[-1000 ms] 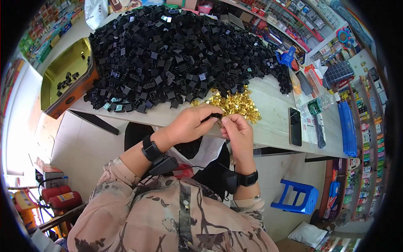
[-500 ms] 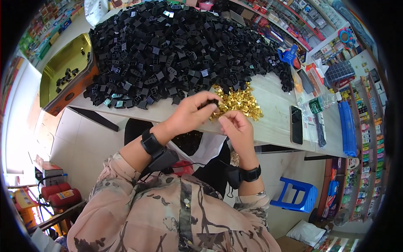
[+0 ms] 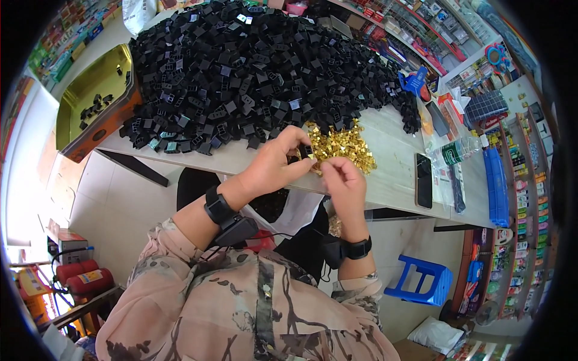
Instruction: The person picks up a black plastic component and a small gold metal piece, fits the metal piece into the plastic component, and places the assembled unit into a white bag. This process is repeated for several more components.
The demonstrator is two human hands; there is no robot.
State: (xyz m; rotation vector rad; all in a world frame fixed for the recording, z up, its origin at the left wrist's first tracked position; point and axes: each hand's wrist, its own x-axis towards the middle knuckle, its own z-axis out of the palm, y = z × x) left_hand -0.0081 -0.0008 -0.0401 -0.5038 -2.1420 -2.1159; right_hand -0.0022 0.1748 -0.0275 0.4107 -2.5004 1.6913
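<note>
My left hand (image 3: 272, 165) grips a small black plastic piece (image 3: 307, 150) between thumb and fingers, above the table's front edge. Close beside it, my right hand (image 3: 346, 185) is pinched, its fingertips almost at the left thumb; whatever it holds is too small to make out. Just beyond both hands lies a pile of small shiny gold metal pieces (image 3: 348, 147). A wide heap of similar black plastic pieces (image 3: 223, 78) spreads behind and to the left.
A gold-lined tin (image 3: 99, 96) with several black pieces leans at the table's left end. To the right lie a phone (image 3: 424, 180), a plastic bottle (image 3: 459, 150) and a blue tray (image 3: 495, 186). Below the table edge is an open white bag (image 3: 299, 210); a blue stool (image 3: 421, 280) stands on the floor.
The left fingers have opened out slightly around the black piece, showing more of it. My right hand has shifted a little, still pinched next to the left.
</note>
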